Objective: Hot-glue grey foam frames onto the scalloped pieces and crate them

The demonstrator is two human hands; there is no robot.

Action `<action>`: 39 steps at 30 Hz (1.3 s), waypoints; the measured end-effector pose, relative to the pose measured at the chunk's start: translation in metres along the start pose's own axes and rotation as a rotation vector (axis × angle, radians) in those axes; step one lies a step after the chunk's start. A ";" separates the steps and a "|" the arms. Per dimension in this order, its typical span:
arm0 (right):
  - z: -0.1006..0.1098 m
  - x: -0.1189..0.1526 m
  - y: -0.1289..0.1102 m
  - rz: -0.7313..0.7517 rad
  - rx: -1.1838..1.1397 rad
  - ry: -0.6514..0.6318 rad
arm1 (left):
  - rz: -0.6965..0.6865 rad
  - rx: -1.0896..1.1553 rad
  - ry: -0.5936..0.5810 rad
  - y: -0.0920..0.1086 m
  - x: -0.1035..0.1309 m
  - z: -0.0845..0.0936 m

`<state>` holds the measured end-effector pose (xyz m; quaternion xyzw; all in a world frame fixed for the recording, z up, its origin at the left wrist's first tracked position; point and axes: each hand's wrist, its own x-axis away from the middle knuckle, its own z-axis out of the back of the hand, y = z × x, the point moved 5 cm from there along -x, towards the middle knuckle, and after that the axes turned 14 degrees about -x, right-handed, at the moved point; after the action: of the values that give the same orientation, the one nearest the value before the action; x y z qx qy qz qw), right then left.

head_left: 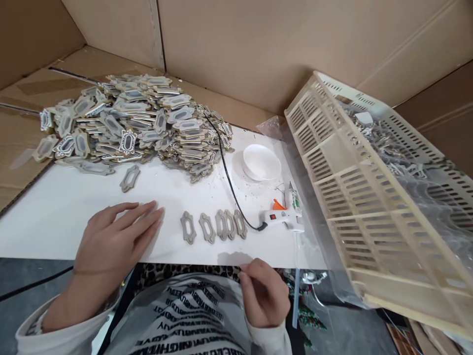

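My left hand [118, 236] lies over the white board [170, 192] with its fingers stretched out, and nothing shows in its grip. My right hand [266, 291] is curled at the board's front edge, thumb near the index finger; whether it pinches anything is too small to tell. Between and beyond the hands, several grey ornate frame pieces stand in a row, the leftmost frame piece [188, 228] spaced apart and the right ones close together or overlapping. One loose frame piece [129, 178] rests beyond my left hand. A white glue gun [284, 218] lies right of the row.
A large heap of frame pieces [136, 123] covers the back left. A white bowl [261, 162] stands back right, near a black cable [229, 182]. On the right a tilted cream plastic crate [343, 182] holds metallic parts. Cardboard walls [236, 44] rise behind.
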<state>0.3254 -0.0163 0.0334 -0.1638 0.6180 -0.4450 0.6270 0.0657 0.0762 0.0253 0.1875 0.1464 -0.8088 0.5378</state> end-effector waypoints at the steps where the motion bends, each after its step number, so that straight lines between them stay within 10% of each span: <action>1: 0.000 -0.003 0.002 -0.026 -0.032 0.043 | -0.016 0.024 0.001 0.001 0.001 0.001; 18: -0.087 -0.010 0.009 0.149 0.519 -0.568 | 0.118 0.066 0.001 -0.020 0.031 0.027; 27: -0.099 -0.029 -0.002 0.160 0.339 -0.377 | 0.096 0.084 0.066 -0.020 0.035 0.027; 39: -0.144 -0.036 0.002 0.181 0.551 -0.589 | -0.004 -0.033 -0.061 -0.020 0.045 0.019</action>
<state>0.1997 0.0618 0.0285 -0.0551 0.2820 -0.4710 0.8340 0.0288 0.0389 0.0223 0.1534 0.1435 -0.8128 0.5433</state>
